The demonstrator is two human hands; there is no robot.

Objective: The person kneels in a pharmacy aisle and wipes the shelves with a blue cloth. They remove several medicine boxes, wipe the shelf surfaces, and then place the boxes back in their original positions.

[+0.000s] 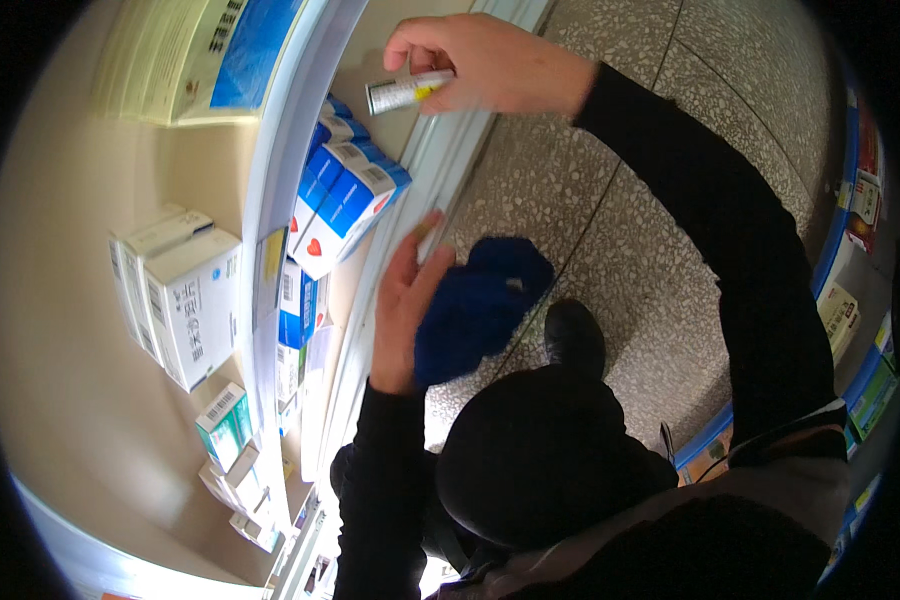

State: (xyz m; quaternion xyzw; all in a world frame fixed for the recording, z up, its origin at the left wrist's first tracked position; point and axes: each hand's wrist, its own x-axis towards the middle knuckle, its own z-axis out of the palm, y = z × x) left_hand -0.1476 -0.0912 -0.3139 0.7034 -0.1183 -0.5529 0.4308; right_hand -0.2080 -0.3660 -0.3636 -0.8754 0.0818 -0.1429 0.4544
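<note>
My right hand (487, 67) holds a small white box (407, 91) with a yellow patch and fine print. It is raised near the shelf edge at the top of the view. My left hand (409, 307) is lower, beside the shelf's front rail (397, 247), its thumb and a finger apart. A dark blue cloth (487, 307) shows right beside this hand, partly behind it. Whether the hidden fingers hold the cloth I cannot tell. Between the two hands, on the lower shelf, stand blue and white boxes (352, 199) with red hearts.
On the upper shelf stand white boxes (195, 307), a green and white box (226, 424) and a large pale yellow stack (187, 60). Its curved edge (281, 135) overhangs the lower shelf. Speckled floor (630, 225) lies below, with my shoe (574, 337). More stocked shelves (832, 262) curve along the right.
</note>
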